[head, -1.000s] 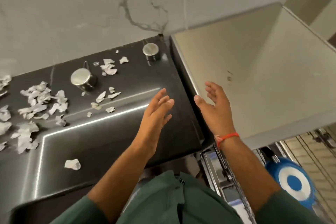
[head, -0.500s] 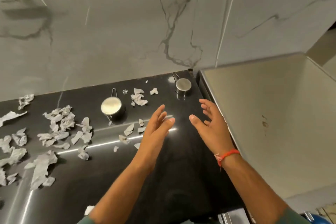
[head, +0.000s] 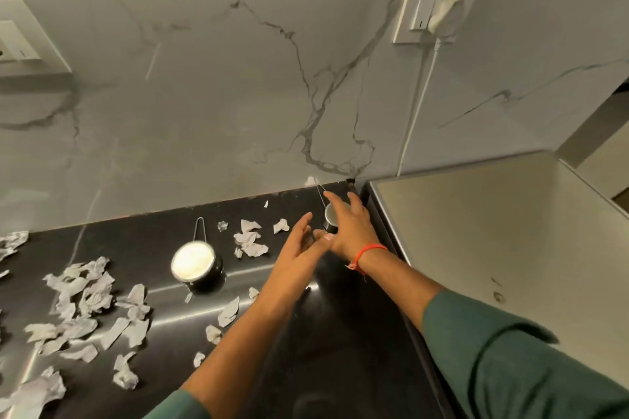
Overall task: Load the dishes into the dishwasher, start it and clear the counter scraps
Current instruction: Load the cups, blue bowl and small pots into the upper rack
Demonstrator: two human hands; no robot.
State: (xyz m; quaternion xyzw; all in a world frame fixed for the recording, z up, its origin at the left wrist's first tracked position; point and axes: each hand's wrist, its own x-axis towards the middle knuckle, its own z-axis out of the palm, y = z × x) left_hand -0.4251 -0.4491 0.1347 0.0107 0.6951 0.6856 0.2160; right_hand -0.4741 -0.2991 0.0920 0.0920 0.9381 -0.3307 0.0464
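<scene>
On the dark surface point(head: 340, 367), the right hand point(head: 350, 228) reaches with spread fingers point(head: 328, 196) over a small steel cup point(head: 331, 216) by the marble wall. The left hand point(head: 299, 248) extends flat just beside it. Torn paper scraps point(head: 88, 299) surround a larger steel cup point(head: 195, 264).

Two steel measuring cups stand on the counter — one left point(head: 196, 264), one far right point(head: 331, 217). Paper scraps point(head: 88, 303) — dozens, too many to count. Two hands.
</scene>
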